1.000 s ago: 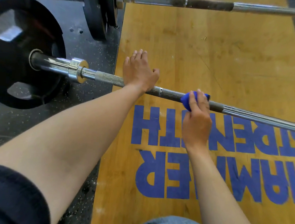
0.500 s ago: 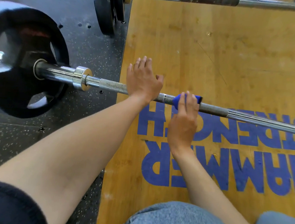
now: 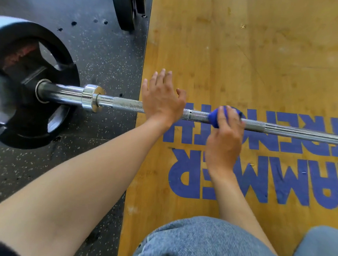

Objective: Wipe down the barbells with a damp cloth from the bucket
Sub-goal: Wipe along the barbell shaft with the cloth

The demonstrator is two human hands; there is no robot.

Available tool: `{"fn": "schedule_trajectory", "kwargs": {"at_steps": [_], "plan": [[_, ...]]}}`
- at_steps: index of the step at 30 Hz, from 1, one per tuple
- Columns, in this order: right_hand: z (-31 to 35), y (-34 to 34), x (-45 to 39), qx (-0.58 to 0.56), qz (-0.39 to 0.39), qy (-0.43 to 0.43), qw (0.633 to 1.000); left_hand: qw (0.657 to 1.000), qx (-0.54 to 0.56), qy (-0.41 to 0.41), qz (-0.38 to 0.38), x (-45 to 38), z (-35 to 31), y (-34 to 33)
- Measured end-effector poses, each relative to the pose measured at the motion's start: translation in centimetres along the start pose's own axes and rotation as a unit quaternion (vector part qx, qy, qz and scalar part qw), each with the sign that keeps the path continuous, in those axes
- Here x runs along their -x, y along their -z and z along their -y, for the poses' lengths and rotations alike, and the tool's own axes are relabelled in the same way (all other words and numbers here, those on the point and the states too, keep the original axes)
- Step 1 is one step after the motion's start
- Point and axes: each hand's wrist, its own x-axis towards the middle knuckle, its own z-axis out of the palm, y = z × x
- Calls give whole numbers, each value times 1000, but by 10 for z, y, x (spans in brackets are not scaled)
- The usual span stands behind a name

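Mid-wipe on near barbell, lying across wooden platform over the blue lettering. Right hand curled round blue cloth, cloth wrapped on the knurled shaft just right of left hand. Left hand flat, fingers straight, palm pressing down on shaft right of chrome collar — steadying, not gripping.

Just changed: cloth hand back out to the right along the shaft versus half a second ago, when bunched almost against left hand; a second ago sitting further right again. So a short back-and-forth stroke over the same knurled stretch, not a long pass. Judged: scrubbing one patch beside left hand, most of the shaft to the right not yet covered, sleeve by collar untouched.

Other differences from earlier frames: left hand same spot on bar, same flat pose. View tipped down and closer — far barbell's shaft gone off the top edge, only its black plates left beyond left hand. Denim knees larger at bottom. Near black plate left of collar, resting on speckled rubber floor, unmoved.

Bucket not in view. Cloth dampness not tellable.

Next, judged — longer slide rightward away from left hand, or shift left hand to free the covered section
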Motion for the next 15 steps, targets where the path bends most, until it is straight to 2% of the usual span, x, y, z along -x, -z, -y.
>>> {"fn": "schedule_trajectory", "kwargs": {"at_steps": [2,3,4,6,8,9,12,14,15], "plan": [[3,4,6,4,-19,-83,996,1000,0,-1,-16,8,2,-1],[11,3,10,-2,-14,-89,996,1000,5,-2,-24,13,3,-2],[16,2,14,-16,-2,-67,998,999,10,-3,-32,18,3,-3],[15,3,22,-56,43,40,997,998,13,3,-56,27,6,-5],[-11,16,22,-72,81,117,987,997,16,3,-72,34,10,-5],[-26,22,22,-67,80,115,988,997,13,0,-71,38,11,-5],[-29,30,27,-49,25,0,999,999,-7,0,-52,48,11,-6],[-3,25,33,-46,57,32,997,998,-17,13,-51,56,12,-8],[4,23,34,-49,93,101,989,998,-19,19,-49,58,12,-8]]}}
